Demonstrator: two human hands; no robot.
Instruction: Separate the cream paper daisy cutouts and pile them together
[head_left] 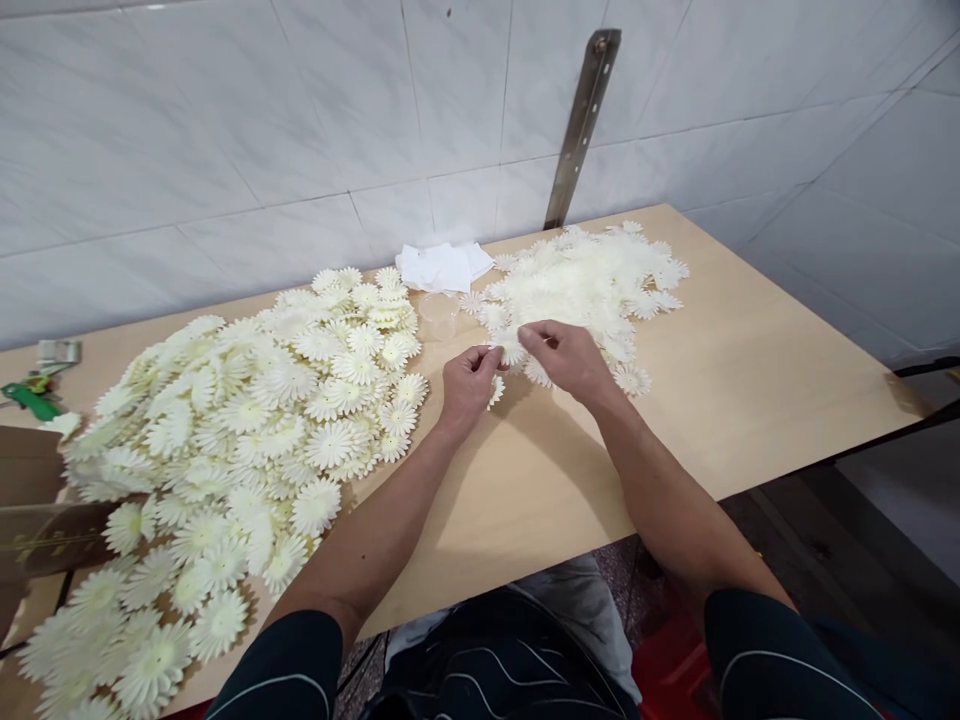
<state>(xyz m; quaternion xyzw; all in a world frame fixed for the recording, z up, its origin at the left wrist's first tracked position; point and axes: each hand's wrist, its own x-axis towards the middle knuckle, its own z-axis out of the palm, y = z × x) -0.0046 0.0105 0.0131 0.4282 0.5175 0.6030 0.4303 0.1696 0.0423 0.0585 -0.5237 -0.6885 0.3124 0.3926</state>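
My left hand (469,383) and my right hand (564,355) meet over the middle of a wooden table (720,370). Both pinch a cream plastic flower piece (510,348) between them, and another flower piece (496,390) hangs under my left fingers. They work at the near edge of a flat heap of thin cream petal layers (592,285) on the right. A large pile of fuller cream daisy flowers (247,420) spreads across the left half of the table.
A white crumpled bag or cloth (444,266) lies at the back by the tiled wall. A metal bar (581,125) leans on the wall. A green tool (31,398) and a brown cardboard box (37,500) sit at the far left.
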